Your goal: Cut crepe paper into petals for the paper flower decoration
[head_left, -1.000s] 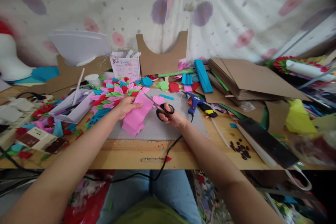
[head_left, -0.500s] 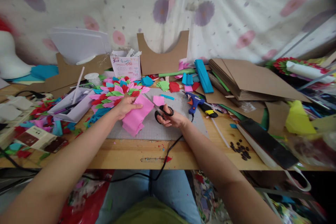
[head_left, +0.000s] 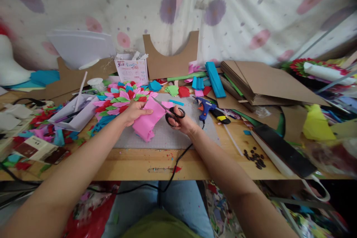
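Observation:
My left hand (head_left: 134, 112) pinches the upper edge of a folded pink paper sheet (head_left: 147, 122) lying on a grey cutting mat (head_left: 178, 135). My right hand (head_left: 185, 123) is closed through the black handles of a pair of scissors (head_left: 170, 113). The scissor blades point up and left and meet the paper's top right edge. A small pink offcut (head_left: 167, 104) lies just behind the blades. Behind my left hand sits a round piece made of layered pink, red, green and blue paper petals (head_left: 122, 96).
A blue glue gun (head_left: 208, 107) lies right of the mat, its black cord running off the wooden table edge (head_left: 156, 165). Stacked cardboard (head_left: 264, 83) is at the right, a white tray (head_left: 75, 113) at the left. Paper scraps, dark beads (head_left: 253, 155) and a black-and-white board (head_left: 281, 150) surround them.
The scissors pulled back toward me, then moved forward and left again into the pink paper's edge. My left hand drew the pink sheet slightly right, bunching it up more.

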{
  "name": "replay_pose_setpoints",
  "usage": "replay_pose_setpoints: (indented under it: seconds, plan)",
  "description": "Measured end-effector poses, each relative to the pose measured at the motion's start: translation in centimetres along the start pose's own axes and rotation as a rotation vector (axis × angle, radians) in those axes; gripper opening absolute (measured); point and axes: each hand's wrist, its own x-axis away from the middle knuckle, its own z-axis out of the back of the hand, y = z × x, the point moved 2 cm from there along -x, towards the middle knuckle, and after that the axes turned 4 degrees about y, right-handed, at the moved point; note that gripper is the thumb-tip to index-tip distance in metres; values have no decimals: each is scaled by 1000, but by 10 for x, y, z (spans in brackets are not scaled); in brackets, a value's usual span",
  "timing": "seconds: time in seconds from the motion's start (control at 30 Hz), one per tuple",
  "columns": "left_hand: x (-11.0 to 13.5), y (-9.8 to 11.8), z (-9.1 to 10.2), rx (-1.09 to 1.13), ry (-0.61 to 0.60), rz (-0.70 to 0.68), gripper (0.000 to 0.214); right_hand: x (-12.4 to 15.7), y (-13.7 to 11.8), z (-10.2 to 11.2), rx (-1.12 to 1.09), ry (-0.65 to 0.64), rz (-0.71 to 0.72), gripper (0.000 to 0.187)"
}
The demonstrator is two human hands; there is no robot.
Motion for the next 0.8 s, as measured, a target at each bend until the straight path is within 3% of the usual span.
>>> replay_pose_setpoints:
  seconds: [0.2,0.43,0.8]
  plan:
    - [0,-2,4,-24,-3,4,32,1,-1,2,2,-14,22,62]
    - [2,-3,5,-10,-41,21,38,-1,4,1,10,-146,-97,66]
    - [6,-3,1,-27,-44,63,39,-4,8,2,-34,-211,-163,70]
